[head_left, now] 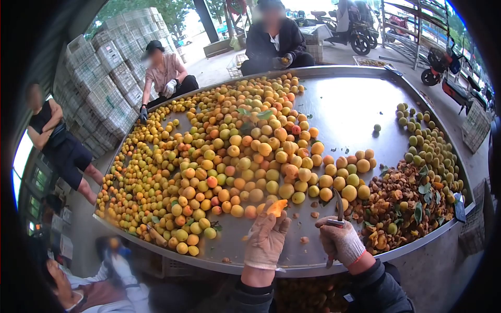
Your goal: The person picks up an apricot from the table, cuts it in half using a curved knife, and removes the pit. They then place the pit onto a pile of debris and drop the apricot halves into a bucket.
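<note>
Near the front edge of a metal table (355, 99), my left hand (266, 240), in a pale glove, holds a cut orange piece of fruit (277, 208) at its fingertips. To its right, my gloved right hand (342, 241) is closed round a tool with a curved metal blade (339, 206) pointing up; its lower end shows below my fist. The two hands are apart. A large heap of yellow, orange and green fruit (235, 151) lies beyond and left of them. Right of my right hand is a pile of brown and orange cut pieces (407, 203).
Greenish fruit (430, 143) lies along the right side. Two people (164, 73) (276, 41) sit at the far edge; another person (55, 130) stands at left, and one more (104, 281) is at lower left. Stacked crates (104, 78) stand behind.
</note>
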`<state>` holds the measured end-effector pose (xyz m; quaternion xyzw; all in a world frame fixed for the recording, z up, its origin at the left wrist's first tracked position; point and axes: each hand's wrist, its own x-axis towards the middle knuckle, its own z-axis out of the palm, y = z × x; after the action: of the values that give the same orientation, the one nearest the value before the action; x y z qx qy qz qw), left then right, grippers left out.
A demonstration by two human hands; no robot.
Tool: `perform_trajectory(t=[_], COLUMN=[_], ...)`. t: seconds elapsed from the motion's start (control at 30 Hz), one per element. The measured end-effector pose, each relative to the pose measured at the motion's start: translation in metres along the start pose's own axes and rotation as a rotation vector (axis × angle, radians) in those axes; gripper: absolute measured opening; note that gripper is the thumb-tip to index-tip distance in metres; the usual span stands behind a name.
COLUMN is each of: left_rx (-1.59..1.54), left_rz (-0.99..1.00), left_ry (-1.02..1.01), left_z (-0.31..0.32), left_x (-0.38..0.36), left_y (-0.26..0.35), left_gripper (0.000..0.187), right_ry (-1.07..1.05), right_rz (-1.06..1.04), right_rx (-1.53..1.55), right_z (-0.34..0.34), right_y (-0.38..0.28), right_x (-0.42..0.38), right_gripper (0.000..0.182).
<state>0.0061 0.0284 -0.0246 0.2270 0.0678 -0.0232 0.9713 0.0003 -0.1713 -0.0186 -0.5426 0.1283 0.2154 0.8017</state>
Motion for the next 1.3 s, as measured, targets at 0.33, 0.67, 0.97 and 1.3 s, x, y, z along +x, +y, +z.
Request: perform_trajectory(t=[0.33,0.67,0.97,1.3], left_rx=[0.013,0.018,0.035,0.001], left_rz=[-0.001,-0.006,-0.003,-0.009], left_ry=[0.021,0.0,0.019,-0.02], left_z=[-0.0019,0.0002,-0.001,-0.0032], left_x=[0.0005,0.0003,0.0008,0.0022], left_y=[-0.0027,-0.0039,-0.0039,-0.0021], left_gripper=[0.037,0.038,0.038,0.04], right_ry=[0.001,-0.006,-0.003,0.003], right_rz=[0.016,0.004,-0.012,-0.007], right_rx=[0.017,0.024,0.013,-0.014], right_z=[-0.0008,-0.0002,-0.0035,-0.0006], right_y=[-0.0015,-0.001,0.0024,0.0037], right_x=[-0.0014,-0.0019,0.0005,0.0023], right_gripper=[0.015,0.014,0.018,0.018])
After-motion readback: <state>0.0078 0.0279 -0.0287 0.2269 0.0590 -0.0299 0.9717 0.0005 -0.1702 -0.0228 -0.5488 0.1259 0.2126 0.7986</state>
